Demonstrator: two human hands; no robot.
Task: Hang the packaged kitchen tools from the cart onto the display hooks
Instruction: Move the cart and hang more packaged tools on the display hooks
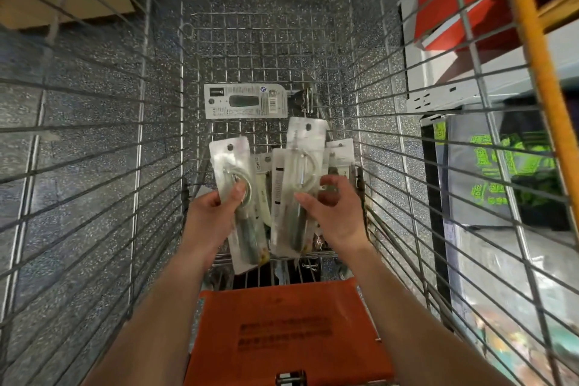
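Wire cart (pixel 182 72) holds the packaged tools. Just beyond its orange flap (pixel 291 323), the left hand (pixel 216 213) pinches 1 clear package (pixel 230 163), thumb on front. Beside it, the right hand (pixel 332 213) grips a 2nd package (pixel 283 172), fingers curled round its edge. Farther beyond the flap, 1 carded package (pixel 246 102) lies flat.

Orange flap (pixel 291 323): lettering blurred, near edge cut off. Flat card (pixel 245 101), far beyond flap: print too small. Left package (pixel 232 160), just beyond flap: tool partly under left hand (pixel 210 216). Middle package (pixel 291 166) beside it: right hand (pixel 335 216) hides packs beneath.
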